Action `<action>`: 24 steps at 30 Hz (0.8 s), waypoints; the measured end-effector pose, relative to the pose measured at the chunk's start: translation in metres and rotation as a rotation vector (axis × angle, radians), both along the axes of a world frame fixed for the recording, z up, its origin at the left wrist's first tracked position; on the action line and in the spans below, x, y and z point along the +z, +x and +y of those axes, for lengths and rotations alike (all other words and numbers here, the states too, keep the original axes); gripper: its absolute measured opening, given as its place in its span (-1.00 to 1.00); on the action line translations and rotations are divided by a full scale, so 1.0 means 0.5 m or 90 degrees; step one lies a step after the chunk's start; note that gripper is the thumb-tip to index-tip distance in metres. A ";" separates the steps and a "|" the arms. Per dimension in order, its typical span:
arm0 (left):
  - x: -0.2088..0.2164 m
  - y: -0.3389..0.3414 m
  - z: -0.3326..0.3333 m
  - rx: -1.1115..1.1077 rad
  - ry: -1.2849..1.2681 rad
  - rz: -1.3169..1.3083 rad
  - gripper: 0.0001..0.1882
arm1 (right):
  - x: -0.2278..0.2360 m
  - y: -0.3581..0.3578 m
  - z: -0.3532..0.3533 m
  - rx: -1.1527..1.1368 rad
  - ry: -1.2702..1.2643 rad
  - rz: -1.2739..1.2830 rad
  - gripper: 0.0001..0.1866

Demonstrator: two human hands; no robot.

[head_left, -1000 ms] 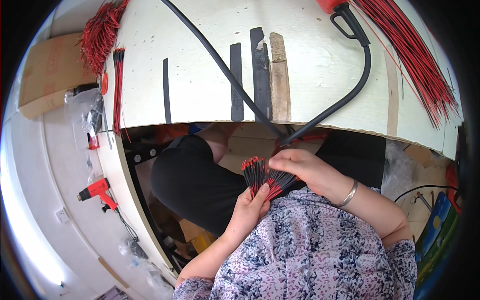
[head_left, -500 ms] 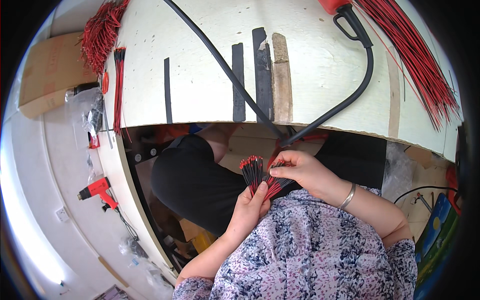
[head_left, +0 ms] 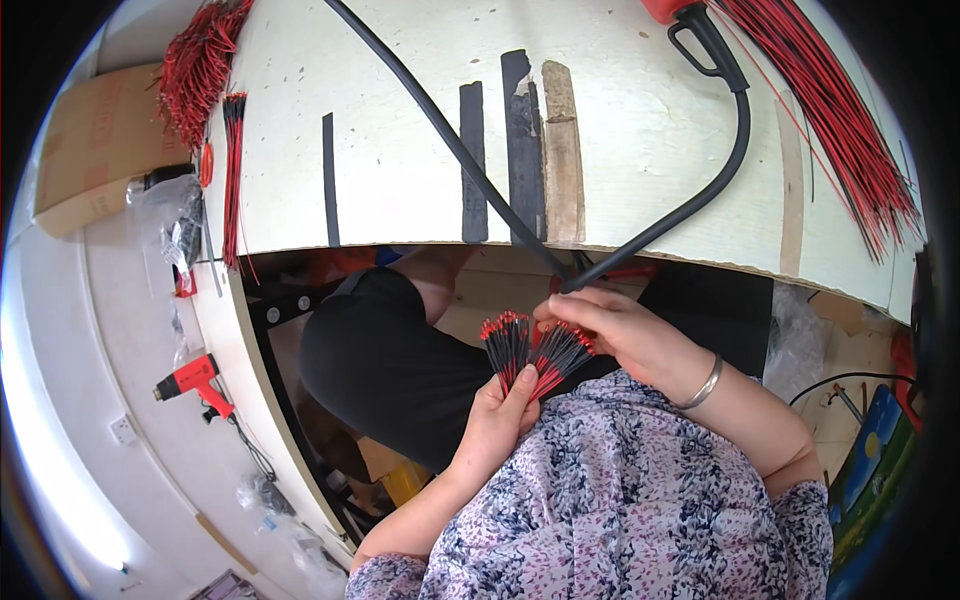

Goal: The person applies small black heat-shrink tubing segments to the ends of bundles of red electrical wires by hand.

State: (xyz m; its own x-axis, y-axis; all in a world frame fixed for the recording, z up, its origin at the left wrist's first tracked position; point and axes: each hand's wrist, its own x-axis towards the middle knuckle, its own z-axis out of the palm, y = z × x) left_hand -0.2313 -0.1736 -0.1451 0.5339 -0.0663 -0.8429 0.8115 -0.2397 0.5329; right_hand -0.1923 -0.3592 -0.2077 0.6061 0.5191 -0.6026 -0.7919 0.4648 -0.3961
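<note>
My left hand [head_left: 497, 410] is closed around the lower part of a bundle of thin red-and-black wires [head_left: 515, 362]. The bundle spreads upward in two fanned clumps with a gap between them, black near the top and ending in small red tips. My right hand [head_left: 620, 335] is at the upper edge of the right-hand clump, thumb and fingers bent together beside the red tips. Whatever its fingertips pinch, if anything, is too small to make out. Both hands are above my lap, below the table's front edge.
On the white table [head_left: 400, 200], a thick black cable [head_left: 720, 190] joins a red-and-black handled tool [head_left: 697, 45]. Long red-and-black wires [head_left: 820, 110] lie at right; more wire bundles [head_left: 205, 75] are at far left. A red heat gun [head_left: 190, 382] and a cardboard box [head_left: 105, 150] are also left.
My right hand has shifted slightly up and away from the right-hand clump, so more of its red tips show. The left hand keeps its hold on the wires.
</note>
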 end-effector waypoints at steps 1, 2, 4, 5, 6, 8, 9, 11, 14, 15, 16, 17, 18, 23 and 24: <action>0.000 0.000 0.000 -0.001 0.000 0.001 -0.68 | -0.006 -0.001 0.001 -0.001 0.000 0.001 -0.68; 0.000 0.001 0.000 -0.006 -0.004 0.000 -0.68 | -0.019 -0.004 0.004 0.044 -0.006 -0.067 -0.67; 0.000 0.001 -0.001 -0.012 -0.008 0.000 -0.68 | -0.041 -0.010 0.019 0.091 0.000 -0.153 -0.72; 0.000 0.001 -0.002 -0.010 -0.007 0.000 -0.67 | -0.042 -0.013 0.022 0.090 0.000 -0.153 -0.72; 0.000 0.001 -0.002 -0.007 -0.005 0.001 -0.65 | -0.042 -0.014 0.023 0.099 0.024 -0.150 -0.76; -0.003 0.000 0.001 -0.017 -0.005 0.003 -0.67 | -0.041 -0.016 0.027 0.109 0.048 -0.147 -0.81; -0.004 0.000 0.003 -0.027 -0.005 0.005 -0.68 | -0.039 -0.017 0.028 0.101 0.023 -0.153 -0.83; -0.004 0.000 0.003 -0.028 -0.008 0.004 -0.69 | -0.034 -0.022 0.028 0.092 -0.001 -0.160 -0.84; -0.005 0.000 0.006 -0.026 -0.015 0.005 -0.69 | -0.023 -0.027 0.028 0.065 -0.040 -0.137 -0.86; -0.005 0.000 0.007 -0.024 -0.018 0.007 -0.69 | -0.019 -0.026 0.028 0.052 -0.042 -0.125 -0.86; -0.005 0.000 0.007 -0.024 -0.019 0.006 -0.69 | -0.017 -0.026 0.027 0.038 -0.044 -0.113 -0.85; -0.005 0.001 0.006 -0.022 -0.023 0.007 -0.69 | -0.017 -0.027 0.027 0.037 -0.045 -0.113 -0.85; -0.005 0.001 0.006 -0.021 -0.028 0.007 -0.70 | -0.018 -0.028 0.028 0.037 -0.049 -0.119 -0.85; -0.002 0.002 0.004 -0.021 -0.037 0.008 -0.69 | -0.024 -0.024 0.025 0.050 -0.048 -0.130 -0.84; -0.001 0.002 0.003 -0.026 -0.033 0.008 -0.69 | -0.022 -0.020 0.027 0.029 -0.039 -0.123 -0.82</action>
State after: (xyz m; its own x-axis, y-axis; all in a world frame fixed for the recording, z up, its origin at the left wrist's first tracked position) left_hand -0.2304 -0.1721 -0.1458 0.5194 -0.1311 -0.8444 0.8084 -0.2447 0.5353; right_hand -0.2024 -0.3456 -0.2186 0.6908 0.5140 -0.5086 -0.7175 0.4005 -0.5699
